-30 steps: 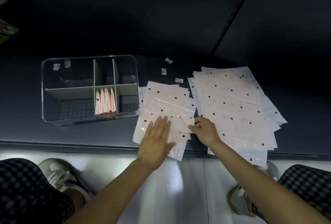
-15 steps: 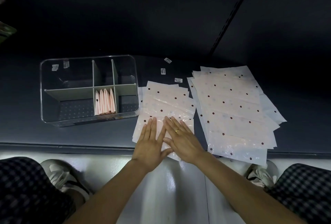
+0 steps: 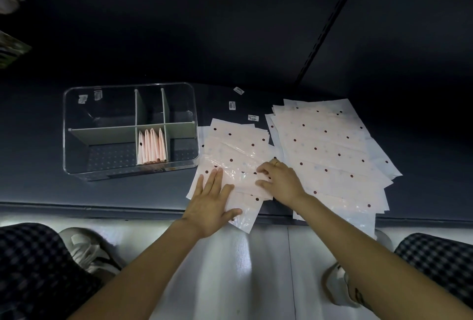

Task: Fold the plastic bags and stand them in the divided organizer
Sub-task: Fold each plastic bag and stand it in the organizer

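Two hands on one dotted bag just right of the organizer: left hand flat, fingers straight, pressing; right hand curled, pinching its right edge. Several folded bags already upright in the organizer's front middle compartment. Many flat bags farther right, unfolded yet.

I see a dark matte navy desk against a dark wall with a slotted vertical rail; glossy pale floor reflects light.

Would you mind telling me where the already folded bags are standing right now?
In the head view, the folded bags stand in the organizer's front middle compartment, left of both hands.
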